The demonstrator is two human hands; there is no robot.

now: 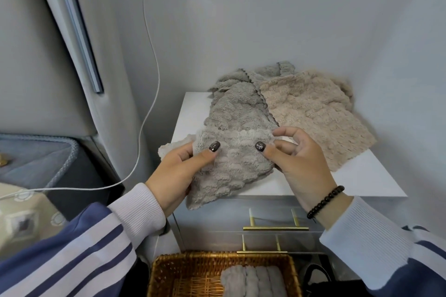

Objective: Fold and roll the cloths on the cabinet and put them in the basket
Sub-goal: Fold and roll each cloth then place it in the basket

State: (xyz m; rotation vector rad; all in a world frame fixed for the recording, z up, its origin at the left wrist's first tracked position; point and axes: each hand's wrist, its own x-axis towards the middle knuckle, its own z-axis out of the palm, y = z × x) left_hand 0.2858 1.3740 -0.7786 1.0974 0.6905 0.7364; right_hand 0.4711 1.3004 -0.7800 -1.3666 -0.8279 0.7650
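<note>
At mid-frame my left hand (pixel 179 166) and right hand (pixel 298 157) pinch the grey cloth (pixel 235 149), lifting its edge to fold it.

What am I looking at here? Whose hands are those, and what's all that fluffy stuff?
There is just one picture, taken by a camera on a person's head, so you look down as they do. No machine here. The left hand and right hand both pinch a fluffy grey cloth, thumbs on top. It hangs over the edge of a white cabinet. A beige cloth lies spread beside it, with more grey cloth bunched behind. Below stands a wicker basket with a rolled grey cloth already inside.
</note>
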